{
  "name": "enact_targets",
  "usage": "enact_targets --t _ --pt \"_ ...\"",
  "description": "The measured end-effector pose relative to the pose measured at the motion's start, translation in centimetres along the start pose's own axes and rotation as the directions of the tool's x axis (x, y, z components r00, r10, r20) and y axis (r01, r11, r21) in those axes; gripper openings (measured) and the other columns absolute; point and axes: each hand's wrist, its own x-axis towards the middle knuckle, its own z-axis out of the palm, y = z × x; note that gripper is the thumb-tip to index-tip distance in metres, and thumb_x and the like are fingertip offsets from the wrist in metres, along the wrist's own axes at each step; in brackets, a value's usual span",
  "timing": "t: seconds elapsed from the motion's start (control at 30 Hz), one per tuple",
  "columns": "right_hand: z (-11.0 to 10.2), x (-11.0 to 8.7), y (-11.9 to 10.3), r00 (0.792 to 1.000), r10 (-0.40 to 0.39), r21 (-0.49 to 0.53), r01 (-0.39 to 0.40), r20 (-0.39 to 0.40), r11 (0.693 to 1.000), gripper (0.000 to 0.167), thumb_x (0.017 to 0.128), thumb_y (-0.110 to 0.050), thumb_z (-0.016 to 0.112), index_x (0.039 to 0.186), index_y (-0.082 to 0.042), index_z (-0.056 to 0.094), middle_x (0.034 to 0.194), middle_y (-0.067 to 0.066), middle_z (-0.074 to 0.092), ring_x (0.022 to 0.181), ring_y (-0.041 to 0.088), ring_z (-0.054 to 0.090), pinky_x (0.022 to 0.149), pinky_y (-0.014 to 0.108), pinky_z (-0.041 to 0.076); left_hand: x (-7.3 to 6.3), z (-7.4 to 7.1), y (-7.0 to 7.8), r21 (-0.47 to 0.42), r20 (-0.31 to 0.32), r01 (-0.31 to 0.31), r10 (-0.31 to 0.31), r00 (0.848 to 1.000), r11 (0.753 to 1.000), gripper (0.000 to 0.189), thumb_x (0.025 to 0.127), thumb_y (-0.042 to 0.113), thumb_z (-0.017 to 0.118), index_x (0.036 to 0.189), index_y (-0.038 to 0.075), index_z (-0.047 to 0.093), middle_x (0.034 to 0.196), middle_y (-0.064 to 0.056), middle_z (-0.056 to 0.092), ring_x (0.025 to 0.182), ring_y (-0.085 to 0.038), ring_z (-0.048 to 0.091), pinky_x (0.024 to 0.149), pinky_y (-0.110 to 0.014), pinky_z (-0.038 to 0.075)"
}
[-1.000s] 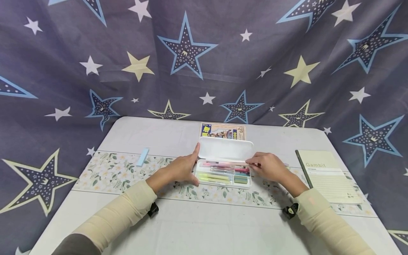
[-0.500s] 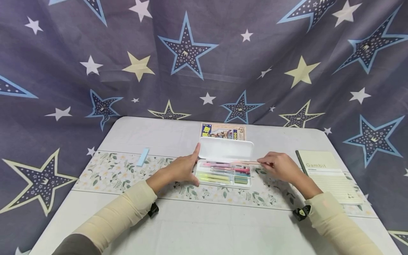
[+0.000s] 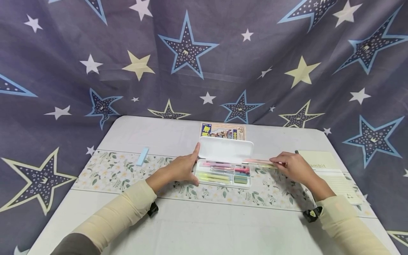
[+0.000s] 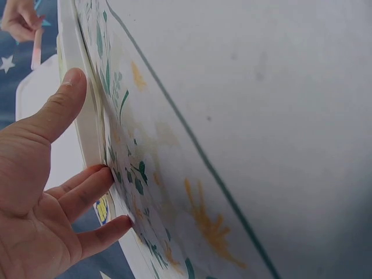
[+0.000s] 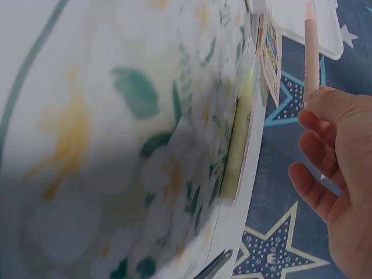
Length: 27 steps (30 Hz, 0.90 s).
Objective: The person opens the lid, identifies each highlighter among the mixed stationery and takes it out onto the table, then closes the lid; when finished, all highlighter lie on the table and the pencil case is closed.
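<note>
An open white pencil case [image 3: 225, 148] stands mid-table, its lid raised at the back. Several pens [image 3: 220, 170] and a small green block [image 3: 240, 180] lie inside it. My left hand [image 3: 181, 168] rests at the case's left end; its thumb and fingers are extended along the side in the left wrist view. To the right of the case, my right hand [image 3: 293, 166] pinches a peach-pink pen [image 5: 311, 52] between thumb and index finger, the pen's tip pointing toward the lid. A yellow-green pen [image 5: 237, 139] lies on the floral strip below that hand.
A cream Gambit notebook [image 3: 333, 187] lies to the right, partly behind the right hand. The light-blue strip [image 3: 142, 157] lies on the left. Behind the lid is a printed picture card [image 3: 223, 130]. A starry curtain [image 3: 207, 53] hangs behind the table.
My right hand has moved right, away from the case, drawing the peach-pink pen out. A yellow-green pen beside the case has come into sight. The left hand has stayed in place.
</note>
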Motion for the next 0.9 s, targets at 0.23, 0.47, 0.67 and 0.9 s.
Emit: enact_targets --t 0.23,0.47,0.67,0.9 --pt "-0.5 -1.1 1.2 1.0 0.003 -0.02 -0.004 -0.027 1.0 0.022 0.08 -0.003 0.082 0.101 -0.009 0.082 0.086 0.004 0.075 0.06 0.005 0.055 0.053 0.027 0.046 0.0 0.1 -0.1 0.006 -0.007 -0.016 0.016 1.0 1.0 0.156 0.063 0.051 0.094 0.161 0.014 -0.021 0.146 -0.011 0.059 0.133 -0.03 0.058 0.116 -0.043 0.043" --pt "-0.7 -1.9 2.3 0.999 0.049 -0.021 -0.049 0.001 0.999 0.02 0.082 -0.002 0.08 0.101 -0.009 0.082 0.086 0.002 0.074 0.063 0.006 0.057 0.055 0.029 0.048 0.0 0.0 -0.1 0.01 -0.003 -0.01 0.01 1.0 1.0 0.156 0.063 0.052 0.094 0.161 0.015 -0.022 0.145 -0.011 0.059 0.132 -0.03 0.059 0.116 -0.043 0.044" --pt "-0.6 -2.1 3.0 0.993 0.108 -0.042 -0.106 0.051 0.993 0.02 0.084 -0.002 0.079 0.102 -0.009 0.082 0.087 0.002 0.074 0.068 0.013 0.064 0.059 0.034 0.052 0.0 -0.1 0.0 0.01 -0.002 -0.012 0.012 1.0 1.0 0.156 0.063 0.051 0.094 0.161 0.014 -0.022 0.144 -0.012 0.06 0.13 -0.03 0.06 0.114 -0.043 0.045" --pt "-0.3 -2.0 3.6 0.984 0.147 -0.07 -0.141 0.097 0.988 0.018 0.086 -0.006 0.077 0.104 -0.008 0.082 0.088 0.005 0.075 0.069 0.015 0.065 0.06 0.037 0.054 -0.1 -0.2 0.2 0.01 0.0 -0.001 0.001 1.0 1.0 0.157 0.062 0.05 0.094 0.161 0.014 -0.022 0.141 -0.011 0.061 0.129 -0.029 0.061 0.114 -0.043 0.046"
